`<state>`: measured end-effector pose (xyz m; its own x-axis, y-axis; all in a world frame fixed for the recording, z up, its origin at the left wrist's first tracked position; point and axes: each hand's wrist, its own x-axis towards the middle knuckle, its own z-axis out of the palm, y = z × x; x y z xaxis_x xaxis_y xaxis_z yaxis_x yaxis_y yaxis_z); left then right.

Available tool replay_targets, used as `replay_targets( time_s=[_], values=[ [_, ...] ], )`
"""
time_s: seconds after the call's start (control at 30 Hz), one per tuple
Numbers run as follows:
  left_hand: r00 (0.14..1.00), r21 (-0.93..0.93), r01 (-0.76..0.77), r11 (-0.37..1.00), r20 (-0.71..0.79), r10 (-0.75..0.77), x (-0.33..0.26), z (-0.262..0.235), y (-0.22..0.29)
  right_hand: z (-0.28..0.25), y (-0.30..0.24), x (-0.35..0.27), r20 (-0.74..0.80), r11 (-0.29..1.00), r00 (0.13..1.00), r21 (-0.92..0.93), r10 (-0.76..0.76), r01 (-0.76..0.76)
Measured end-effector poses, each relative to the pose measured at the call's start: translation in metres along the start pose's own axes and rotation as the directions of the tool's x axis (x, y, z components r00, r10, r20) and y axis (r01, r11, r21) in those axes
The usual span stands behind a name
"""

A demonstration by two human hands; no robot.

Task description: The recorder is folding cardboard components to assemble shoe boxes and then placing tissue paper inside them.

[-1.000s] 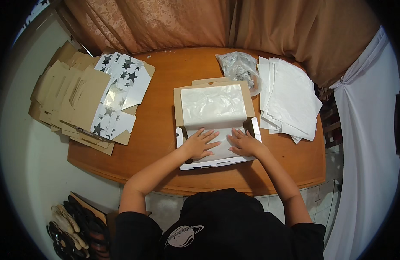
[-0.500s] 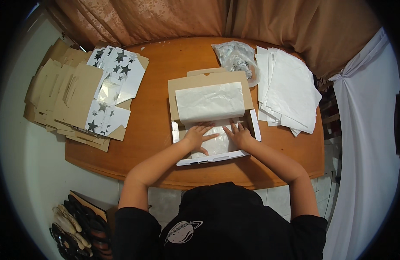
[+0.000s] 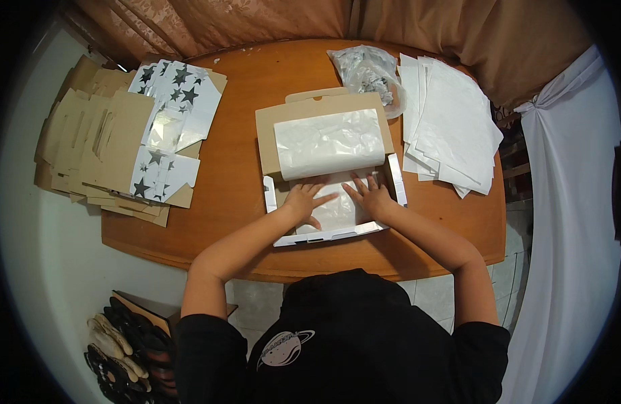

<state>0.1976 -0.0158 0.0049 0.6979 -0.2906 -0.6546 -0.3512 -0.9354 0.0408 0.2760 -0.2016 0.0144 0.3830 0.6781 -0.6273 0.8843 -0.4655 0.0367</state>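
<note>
A cardboard box (image 3: 265, 128), white outside and brown inside, stands before me with its lid folded back. White tissue paper (image 3: 330, 141) lines its floor and runs up over the raised lid. My left hand (image 3: 302, 202) lies on the paper inside the box, fingers spread. My right hand (image 3: 373, 198) rests on the same sheet close to the right wall, its fingers apart too. Neither hand grips anything.
Flattened cardboard boxes (image 3: 122, 135), some white with dark stars, are stacked on the left of the wooden table (image 3: 239, 87). At the back right lie a plastic bag (image 3: 367, 71) of crumpled grey bits and white paper sheets (image 3: 452, 121). Shoes (image 3: 132, 343) sit at lower left.
The whole scene has shifted slightly upward in the picture. Both hands stay spread on the paper in the box, with little movement against it.
</note>
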Motion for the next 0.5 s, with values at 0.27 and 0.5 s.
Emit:
replay_targets(
  time_s=[0.27,0.5],
  values=[
    [0.996,0.087,0.084,0.993,-0.039,-0.081,-0.011,0.002,0.003,0.016,0.017,0.006,-0.042,0.998,0.997,-0.003,0.07,-0.07],
    [0.762,0.008,-0.399,0.917,-0.553,0.336,-0.029,-0.013,-0.012,-0.043,0.024,-0.036,-0.129,0.975,0.969,0.045,-0.209,0.217]
  ],
)
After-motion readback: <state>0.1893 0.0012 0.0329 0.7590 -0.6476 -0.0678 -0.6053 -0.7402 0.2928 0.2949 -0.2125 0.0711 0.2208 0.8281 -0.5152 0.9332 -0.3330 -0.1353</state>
